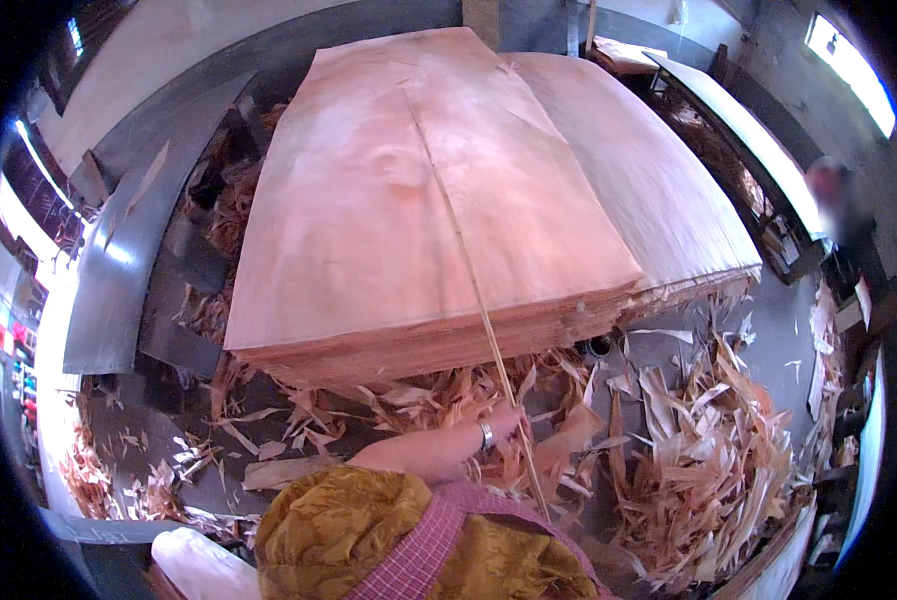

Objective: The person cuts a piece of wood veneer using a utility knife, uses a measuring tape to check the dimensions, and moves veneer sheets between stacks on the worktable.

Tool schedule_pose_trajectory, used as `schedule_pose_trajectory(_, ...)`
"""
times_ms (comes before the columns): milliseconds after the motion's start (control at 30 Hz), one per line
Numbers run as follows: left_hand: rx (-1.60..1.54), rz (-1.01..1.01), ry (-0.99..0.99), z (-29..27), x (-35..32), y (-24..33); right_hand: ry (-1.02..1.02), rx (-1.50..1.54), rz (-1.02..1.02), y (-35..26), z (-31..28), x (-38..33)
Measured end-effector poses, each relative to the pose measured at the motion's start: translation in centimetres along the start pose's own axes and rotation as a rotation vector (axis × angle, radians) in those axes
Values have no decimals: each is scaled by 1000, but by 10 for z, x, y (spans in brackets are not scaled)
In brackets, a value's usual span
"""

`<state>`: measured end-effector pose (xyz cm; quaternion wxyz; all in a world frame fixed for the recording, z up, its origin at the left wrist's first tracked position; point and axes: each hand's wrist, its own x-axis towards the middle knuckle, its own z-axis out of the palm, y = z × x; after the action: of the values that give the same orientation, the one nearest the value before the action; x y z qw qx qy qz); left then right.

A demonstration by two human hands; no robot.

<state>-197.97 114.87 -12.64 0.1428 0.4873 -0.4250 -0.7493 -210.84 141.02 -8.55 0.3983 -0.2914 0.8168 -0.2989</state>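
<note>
My left hand (514, 422), below a metal bracelet, is closed around a long thin wooden stick (470, 271). From my hand the stick runs forward over a tall stack of pinkish wood veneer sheets (339, 210), its far end near the middle of the top sheet. The stick's near end drops past my hand toward my checked cloth. The hand is beyond the stack's near edge, above loose veneer scraps. My right hand is out of view.
A second, paler veneer stack (649, 170) adjoins on the right. Torn veneer strips (704, 450) are heaped on the floor at right, with more under the stack's near edge. Dark metal sheeting (134, 270) stands left. A blurred person (837, 205) is at far right.
</note>
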Motion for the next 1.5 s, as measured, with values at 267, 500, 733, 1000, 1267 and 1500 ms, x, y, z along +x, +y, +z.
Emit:
schedule_pose_trajectory(267,-200,352,299,-96,-36,139,14,19,14,16,-7,-5)
schedule_pose_trajectory(500,-385,90,596,-228,-91,80,-58,23,-46,1,6,9)
schedule_pose_trajectory(733,-284,242,452,-180,-34,109,-74,7,-54,2,10,12)
schedule_pose_trajectory(1000,-9,113,365,-83,-1,106,-48,-4,-24,-2,15,5)
schedule_pose_trajectory(1267,159,193,352,-100,49,46,-54,-21,-29,-21,28,4)
schedule_pose_trajectory(1500,-165,245,344,-165,12,142,-19,-40,-16,-31,33,4)
